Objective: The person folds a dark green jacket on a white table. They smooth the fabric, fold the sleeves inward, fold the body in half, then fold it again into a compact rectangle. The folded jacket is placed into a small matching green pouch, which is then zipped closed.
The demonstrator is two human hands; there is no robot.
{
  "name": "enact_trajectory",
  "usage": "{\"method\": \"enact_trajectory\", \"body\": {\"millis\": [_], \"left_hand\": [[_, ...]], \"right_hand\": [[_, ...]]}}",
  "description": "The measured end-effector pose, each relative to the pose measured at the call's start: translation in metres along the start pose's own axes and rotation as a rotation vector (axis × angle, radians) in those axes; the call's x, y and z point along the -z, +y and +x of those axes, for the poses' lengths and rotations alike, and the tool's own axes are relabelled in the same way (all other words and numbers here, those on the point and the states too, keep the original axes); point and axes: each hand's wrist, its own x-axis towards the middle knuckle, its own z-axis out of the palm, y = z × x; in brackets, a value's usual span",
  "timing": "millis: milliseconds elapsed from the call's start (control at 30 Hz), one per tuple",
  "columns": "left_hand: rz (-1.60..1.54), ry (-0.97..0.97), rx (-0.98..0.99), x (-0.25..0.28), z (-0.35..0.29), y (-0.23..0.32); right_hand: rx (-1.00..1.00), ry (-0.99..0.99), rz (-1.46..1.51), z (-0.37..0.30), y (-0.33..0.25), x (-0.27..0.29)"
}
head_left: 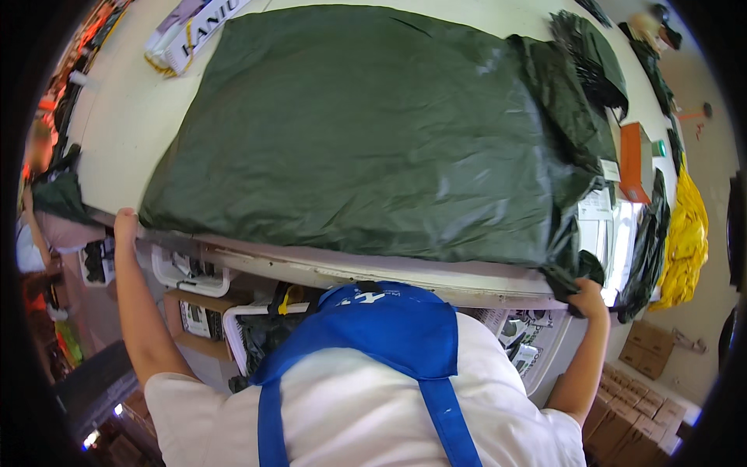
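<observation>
A large dark green sheet of thin, slightly shiny fabric (350, 132) is spread over the table in front of me, with shallow wrinkles. Its right side is gathered into loose folds (572, 117). My left hand (125, 223) is closed at the near left corner of the fabric, by the table's edge; its fingertips are partly hidden. At the near right, my right hand (589, 298) grips a bunched dark green end of the same fabric, just off the edge. Both arms are spread wide.
A white printed box (191, 35) lies at the far left of the white table (117, 132). On the right are an orange box (636, 162), a green tape roll (659, 148) and yellow fabric (683, 237). White baskets (233, 331) stand under the table. Another person (47, 210) is at the left.
</observation>
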Motion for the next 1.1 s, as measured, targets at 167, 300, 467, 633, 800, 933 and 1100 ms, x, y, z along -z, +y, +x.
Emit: {"method": "enact_trajectory", "body": {"millis": [167,300,467,633,800,933,1100], "left_hand": [[-0.028,-0.012,-0.835,-0.146,-0.185,0.228],[0.358,-0.404,-0.473,-0.223,-0.226,0.236],[0.49,-0.32,-0.442,-0.234,-0.203,0.241],[0.517,-0.338,-0.414,-0.225,-0.199,0.238],[0.513,-0.316,-0.443,-0.233,-0.188,0.23],[0.495,-0.294,-0.443,-0.232,-0.187,0.224],[0.485,-0.308,-0.461,-0.236,-0.184,0.23]], "right_hand": [[0.034,-0.014,0.459,-0.004,-0.046,0.024],[0.2,0.6,0.282,0.086,-0.079,0.057],[-0.233,1.187,0.665,0.248,-0.054,0.071],[-0.203,0.185,0.887,0.268,-0.087,0.171],[0.638,0.723,1.925,0.272,-0.076,0.274],[0.078,1.01,0.969,0.254,-0.039,0.184],[-0.327,0.536,0.757,0.14,-0.014,-0.031]]}}
